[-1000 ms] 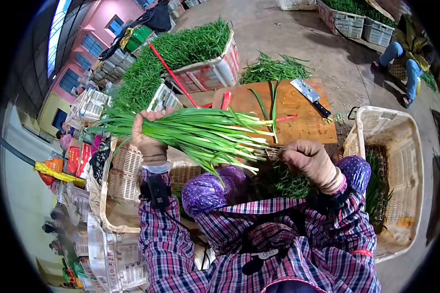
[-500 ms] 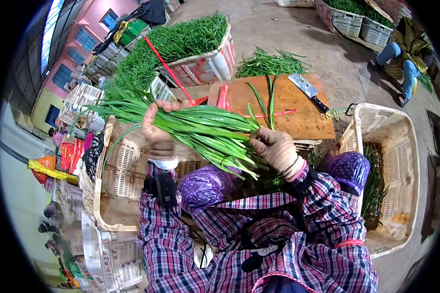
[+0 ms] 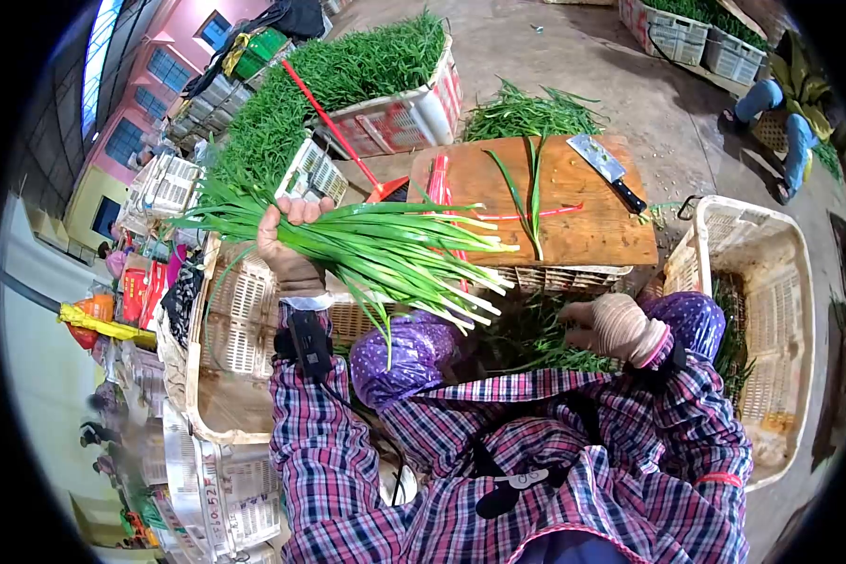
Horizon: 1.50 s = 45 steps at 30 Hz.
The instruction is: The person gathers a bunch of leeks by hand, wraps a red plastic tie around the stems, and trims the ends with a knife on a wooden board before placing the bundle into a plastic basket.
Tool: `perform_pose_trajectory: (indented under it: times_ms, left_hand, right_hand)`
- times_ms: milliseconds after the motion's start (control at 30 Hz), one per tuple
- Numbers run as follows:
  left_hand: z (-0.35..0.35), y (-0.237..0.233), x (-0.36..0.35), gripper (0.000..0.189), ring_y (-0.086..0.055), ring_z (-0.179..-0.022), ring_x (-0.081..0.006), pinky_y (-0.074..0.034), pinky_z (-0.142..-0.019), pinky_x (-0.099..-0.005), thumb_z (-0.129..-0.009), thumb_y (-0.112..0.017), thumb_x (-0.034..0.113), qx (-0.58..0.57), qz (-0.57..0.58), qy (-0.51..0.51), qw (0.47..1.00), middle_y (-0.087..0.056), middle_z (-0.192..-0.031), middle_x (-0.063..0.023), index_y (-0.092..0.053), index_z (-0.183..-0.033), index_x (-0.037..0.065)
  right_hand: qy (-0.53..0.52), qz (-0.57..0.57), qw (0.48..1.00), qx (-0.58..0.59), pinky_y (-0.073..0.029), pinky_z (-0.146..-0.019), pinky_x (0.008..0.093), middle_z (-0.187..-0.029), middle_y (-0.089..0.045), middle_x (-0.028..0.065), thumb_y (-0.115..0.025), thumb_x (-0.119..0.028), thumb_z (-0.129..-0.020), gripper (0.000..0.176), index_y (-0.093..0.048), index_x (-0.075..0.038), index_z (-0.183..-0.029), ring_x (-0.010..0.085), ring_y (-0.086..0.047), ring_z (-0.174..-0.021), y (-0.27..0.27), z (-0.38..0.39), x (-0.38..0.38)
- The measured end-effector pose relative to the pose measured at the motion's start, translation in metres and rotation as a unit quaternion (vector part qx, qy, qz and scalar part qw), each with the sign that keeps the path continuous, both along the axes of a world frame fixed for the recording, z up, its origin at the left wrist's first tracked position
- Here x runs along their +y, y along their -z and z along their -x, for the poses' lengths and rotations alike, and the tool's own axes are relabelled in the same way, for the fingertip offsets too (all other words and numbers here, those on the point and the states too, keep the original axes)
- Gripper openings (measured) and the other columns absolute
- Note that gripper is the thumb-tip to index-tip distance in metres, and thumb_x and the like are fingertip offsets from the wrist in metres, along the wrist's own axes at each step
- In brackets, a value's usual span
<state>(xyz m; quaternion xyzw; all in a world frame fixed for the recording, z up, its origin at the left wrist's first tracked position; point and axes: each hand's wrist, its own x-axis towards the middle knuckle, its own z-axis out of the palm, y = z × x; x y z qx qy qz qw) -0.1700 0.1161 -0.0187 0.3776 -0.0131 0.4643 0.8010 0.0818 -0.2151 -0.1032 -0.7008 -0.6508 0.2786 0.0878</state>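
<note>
My left hand [image 3: 296, 246] is wrapped round the middle of a thick bunch of garlic chives [image 3: 385, 246]. The pale cut ends fan out to the right, over my knee in shiny purple dotted cloth [image 3: 404, 362]. The leafy tips trail off to the left. My right hand [image 3: 616, 326], in a striped beige glove, is apart from the bunch with its fingers loosely spread and nothing seen in them. Below it are loose green leaves [image 3: 545, 343]. Beyond both hands lies a wooden board [image 3: 583, 235], bearing a few loose chive stalks [image 3: 534, 197], red strips [image 3: 439, 179] and a cleaver [image 3: 600, 162].
A dirty white crate [image 3: 780, 282] stands at my right, another [image 3: 202, 376] at my left. Heaped greens [image 3: 376, 70] fill crates ahead, by a red-handled tool [image 3: 324, 117]. More greens [image 3: 536, 113] lie behind the board. A person [image 3: 790, 113] sits at the far right.
My right hand has let go of the chives' cut ends and moved right and down. The bunch stays in my left hand, its ends now spread loosely. The view has shifted slightly.
</note>
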Motion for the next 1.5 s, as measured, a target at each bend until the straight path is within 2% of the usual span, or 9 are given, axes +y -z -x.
perform_pose_trajectory:
  times_ms: [133,267,400,533,733,867,933,1200,1500]
  left_hand:
    - [-0.005,-0.002,-0.004,0.019,-0.038,-0.064,-0.0163,-0.037,-0.086,-0.0422,-0.089,-0.041,0.023,-0.018,0.024,0.049,0.998,-0.033,-0.063,0.0005,-0.042,-0.076,0.009]
    - [-0.013,-0.002,-0.015,0.018,-0.037,-0.065,-0.0162,-0.037,-0.085,-0.0408,-0.088,-0.042,0.022,-0.015,-0.01,0.061,0.998,-0.035,-0.065,0.0002,-0.042,-0.077,0.009]
    - [-0.011,0.0,-0.016,0.015,-0.038,-0.064,-0.0162,-0.038,-0.083,-0.0401,-0.088,-0.043,0.02,-0.022,0.008,0.082,0.996,-0.035,-0.065,-0.0001,-0.042,-0.079,0.009]
    - [-0.003,-0.002,-0.009,0.015,-0.037,-0.063,-0.0149,-0.039,-0.08,-0.0383,-0.084,-0.051,0.022,-0.036,-0.01,0.066,0.997,-0.036,-0.064,0.0016,-0.044,-0.078,0.01]
    - [0.002,-0.026,-0.013,0.021,-0.035,-0.058,-0.011,-0.04,-0.077,-0.0345,-0.08,-0.056,0.017,-0.057,-0.029,0.085,0.994,-0.032,-0.059,0.0057,-0.037,-0.07,0.015]
    - [-0.003,-0.033,-0.02,0.023,-0.035,-0.059,-0.01,-0.038,-0.076,-0.0335,-0.081,-0.057,0.018,-0.071,-0.033,0.147,0.986,-0.033,-0.059,0.0058,-0.037,-0.07,0.015]
    - [-0.008,-0.036,-0.027,0.024,-0.035,-0.058,-0.0094,-0.038,-0.077,-0.0334,-0.082,-0.058,0.019,-0.079,-0.039,0.148,0.985,-0.034,-0.059,0.006,-0.037,-0.07,0.015]
    - [-0.018,-0.056,-0.05,0.03,-0.036,-0.058,-0.0101,-0.036,-0.07,-0.0289,-0.073,-0.063,0.01,-0.036,-0.041,0.141,0.988,-0.033,-0.058,0.0066,-0.035,-0.067,0.017]
    - [0.007,-0.065,-0.021,0.027,-0.035,-0.055,-0.0103,-0.038,-0.078,-0.0353,-0.075,-0.06,0.01,-0.06,-0.075,0.153,0.984,-0.032,-0.054,0.0074,-0.035,-0.066,0.017]
  right_hand:
    - [0.148,-0.274,0.949,0.053,-0.048,-0.061,0.0418,-0.071,-0.063,0.0128,-0.062,-0.043,-0.079,0.039,-0.058,-0.018,-0.109,0.0327,-0.062,-0.069,-0.026,0.035,0.029]
    - [0.165,-0.233,0.958,-0.017,-0.046,-0.055,0.0435,-0.068,-0.062,0.0131,-0.056,-0.048,-0.082,0.038,-0.057,-0.018,-0.106,0.033,-0.061,-0.066,-0.038,0.057,0.066]
    - [0.136,-0.361,0.911,0.144,-0.044,-0.053,0.0399,-0.066,-0.059,0.012,-0.059,-0.035,-0.084,0.024,-0.058,-0.011,-0.082,0.0336,-0.058,-0.062,-0.011,0.063,0.069]
    - [0.11,-0.044,0.817,0.565,-0.043,-0.053,0.0268,-0.061,-0.054,0.0032,-0.066,-0.019,-0.081,0.014,-0.062,-0.006,-0.084,0.0074,-0.053,-0.057,-0.002,0.048,0.032]
    - [-0.036,0.092,0.995,0.02,-0.048,-0.072,0.0426,-0.083,-0.065,0.0142,-0.066,-0.037,-0.075,0.041,-0.062,-0.014,-0.108,0.0331,-0.061,-0.08,0.016,-0.009,-0.004]
    - [0.095,-0.328,0.939,0.038,-0.048,-0.069,0.044,-0.082,-0.064,0.017,-0.066,-0.037,-0.077,0.045,-0.058,-0.017,-0.116,0.0343,-0.062,-0.078,0.008,-0.015,0.017]
    - [0.192,-0.25,0.946,0.073,-0.049,-0.062,0.043,-0.07,-0.063,0.014,-0.064,-0.037,-0.079,0.042,-0.057,-0.019,-0.116,0.0346,-0.062,-0.069,-0.035,-0.008,0.033]
    - [0.074,-0.179,0.976,0.103,-0.047,-0.064,0.0427,-0.074,-0.063,0.0134,-0.059,-0.037,-0.081,0.025,-0.065,-0.016,-0.093,0.0336,-0.061,-0.072,-0.029,-0.007,0.064]
    - [-0.058,0.111,0.971,-0.205,-0.049,-0.069,0.0419,-0.08,-0.066,0.0094,-0.061,-0.034,-0.077,0.025,-0.067,-0.015,-0.093,0.0301,-0.063,-0.081,0.028,-0.04,0.001]
